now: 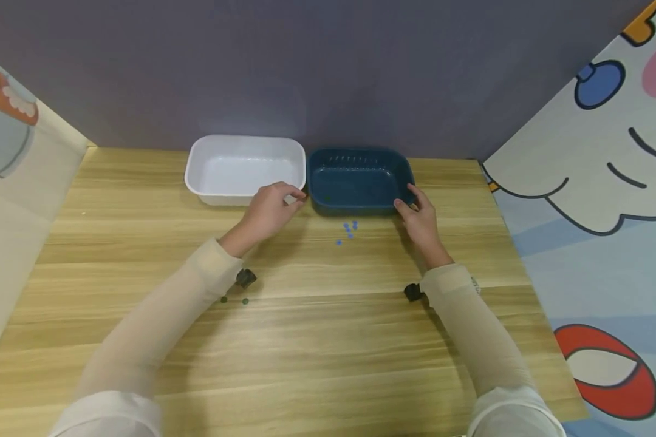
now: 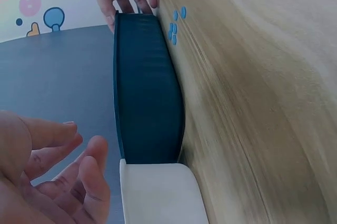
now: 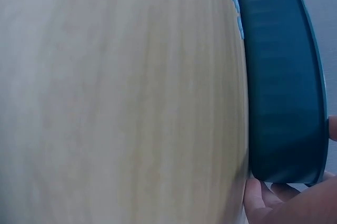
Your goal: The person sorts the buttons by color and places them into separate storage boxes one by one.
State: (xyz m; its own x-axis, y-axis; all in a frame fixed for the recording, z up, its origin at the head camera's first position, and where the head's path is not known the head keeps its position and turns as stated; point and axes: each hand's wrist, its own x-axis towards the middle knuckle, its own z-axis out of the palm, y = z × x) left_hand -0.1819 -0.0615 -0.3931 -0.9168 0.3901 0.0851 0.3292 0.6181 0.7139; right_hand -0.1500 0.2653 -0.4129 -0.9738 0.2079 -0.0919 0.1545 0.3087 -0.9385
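The right hand (image 1: 421, 226) gripped the right end of the blue tray (image 1: 355, 210); the left hand (image 1: 266, 210), loosely bent, hovered by the white tray (image 1: 221, 199). Wall (image 1: 328, 73) stood behind; table (image 1: 317, 352) stretched in front.

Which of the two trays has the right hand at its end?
The dark teal tray: the right hand is at its right end. The white tray, left of it in the head view, has only the left hand nearby.
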